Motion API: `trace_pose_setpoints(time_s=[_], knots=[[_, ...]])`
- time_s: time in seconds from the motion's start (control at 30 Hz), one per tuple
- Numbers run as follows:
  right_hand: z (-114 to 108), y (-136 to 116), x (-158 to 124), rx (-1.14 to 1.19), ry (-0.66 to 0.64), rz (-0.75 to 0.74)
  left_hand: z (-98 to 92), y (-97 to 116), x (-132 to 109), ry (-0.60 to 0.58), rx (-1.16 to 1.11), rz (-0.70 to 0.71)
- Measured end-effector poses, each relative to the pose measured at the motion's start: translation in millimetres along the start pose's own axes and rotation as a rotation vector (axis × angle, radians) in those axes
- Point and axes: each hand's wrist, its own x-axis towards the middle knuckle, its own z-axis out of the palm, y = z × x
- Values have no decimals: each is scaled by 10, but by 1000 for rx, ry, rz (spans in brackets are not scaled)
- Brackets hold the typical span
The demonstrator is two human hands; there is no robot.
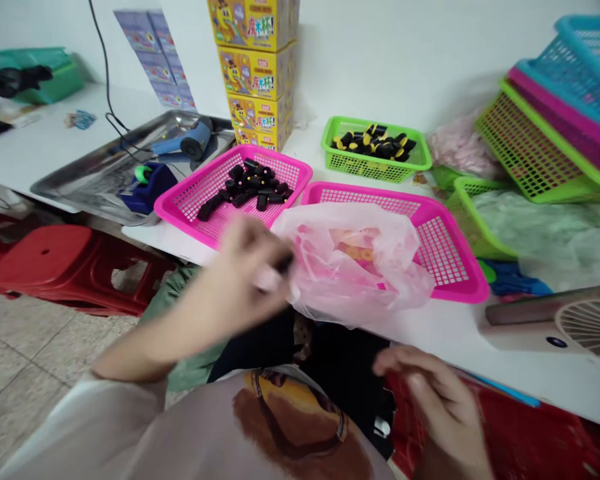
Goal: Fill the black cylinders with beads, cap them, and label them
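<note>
My left hand (250,273), smeared by motion, is closed on a small black piece (284,261) in front of the pink baskets. Something pale, too blurred to name, shows at its fingers. My right hand (443,407) hangs low over my lap at the table's front edge, fingers curved and apart, with nothing visible in it. Between and beyond the hands, a thin white plastic bag (320,267) with yellowish ring-like pieces (360,253) lies in a pink basket (455,257). The left pink basket (180,200) holds several short black cylindrical pieces (247,183), some with a pinkish or yellow tip.
Behind stands a green basket (375,170) of black and yellow pieces. Left are a metal tray (95,180) with a blue tape dispenser (147,190) and stacked yellow boxes (257,73). Tilted baskets (545,147) and a fan (560,320) stand right; a red stool (45,257) is below.
</note>
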Motion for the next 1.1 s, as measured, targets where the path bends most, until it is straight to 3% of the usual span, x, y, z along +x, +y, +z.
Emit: trace_pose_setpoints(time_s=[0.07,0.1,0.17,0.23,0.37,0.43,0.5,0.57,0.7,0.77,0.87,1.0,1.1], knots=[[319,29,169,174,-224,-30,322,374,-221,-256,-361,219],[433,45,237,195,-288,-38,476,493,-294,-339,-487,166],[579,84,319,127,-294,-64,705,593,-370,-375,-619,94],[665,130,324,74,-243,-80,801,553,-390,-372,-673,37],[787,176,213,296,-264,-105,766,347,-387,-395,-693,-29],[766,124,204,298,-266,-117,719,260,-343,-361,-663,88],[626,7,294,156,-295,-164,675,181,-233,-301,-587,277],[386,-148,515,-29,-318,-234,654,99,-59,-236,-448,370],[-36,-333,1306,-312,-199,-301,733,-65,288,-233,-112,240],[-67,-297,1742,-460,-293,-294,795,-116,363,-272,57,260],[70,-150,2210,-705,-526,-92,831,-130,343,-238,235,367],[226,25,2417,-939,-746,-24,811,-108,271,-178,167,449],[219,121,2434,-879,-797,-59,824,-116,275,-110,78,491]])
